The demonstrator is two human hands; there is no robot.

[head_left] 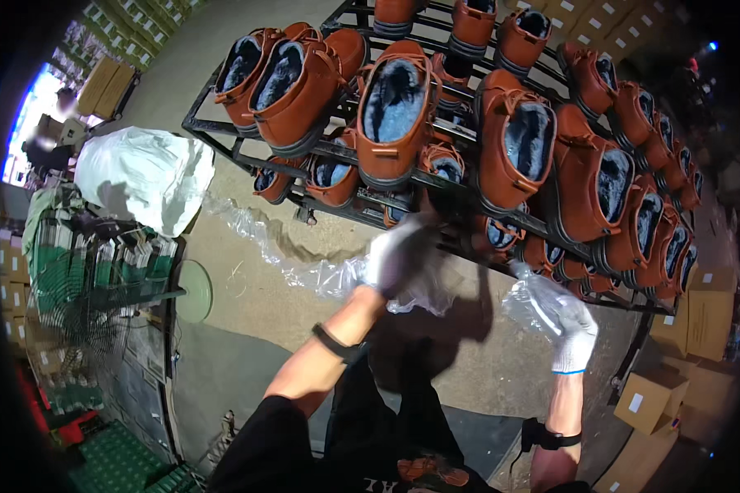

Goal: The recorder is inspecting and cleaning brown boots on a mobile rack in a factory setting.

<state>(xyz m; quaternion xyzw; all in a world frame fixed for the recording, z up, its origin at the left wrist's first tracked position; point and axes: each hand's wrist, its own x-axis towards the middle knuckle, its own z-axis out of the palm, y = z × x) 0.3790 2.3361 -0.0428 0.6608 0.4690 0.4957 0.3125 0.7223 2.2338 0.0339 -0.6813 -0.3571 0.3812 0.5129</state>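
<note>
My right hand (pixel 575 333), in a white knitted glove, is closed on a crumpled piece of clear plastic film (pixel 534 300) below the rack's front edge. My left hand (pixel 403 259), gloved in white and dark, is smeared by motion, so its fingers cannot be made out. Clear plastic sheeting (pixel 333 275) hangs or lies around and below it and trails off to the left. Just beyond both hands stands a black metal rack (pixel 460 191) full of reddish-brown lace-up shoes (pixel 396 115) with bluish-grey fleecy lining. The shoes sit on several tiers.
To the left are a large white sack (pixel 144 177), a stack of green-and-white items (pixel 111 263) and a round pale green disc (pixel 195 292). Cardboard boxes (pixel 649 398) are piled at the lower right. More cartons (pixel 107 86) stand at the far left, where a blurred person is visible.
</note>
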